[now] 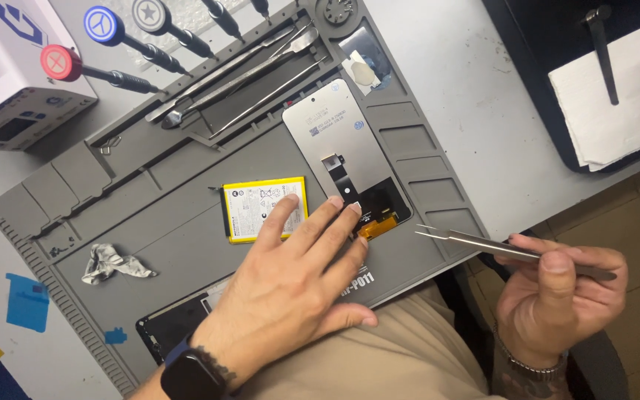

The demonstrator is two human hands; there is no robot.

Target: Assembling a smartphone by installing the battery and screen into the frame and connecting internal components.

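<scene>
While the grey repair mat [187, 244] takes up most of the bench, everything else sits on or around it. Left hand [290, 285] lies flat and open on the mat's near half, fingertips [335, 201] pressing the lower end of the phone screen panel [338, 141], which lies face down near the mat's middle. Yellow-edged battery [257, 211] is just left of that panel, partly under the fingers. Right hand [557, 292], off the mat's right edge, pinches metal tweezers [483, 242], tips pointing back at the mat. Crumpled foil scrap [112, 263] lies on the mat's left side.
</scene>
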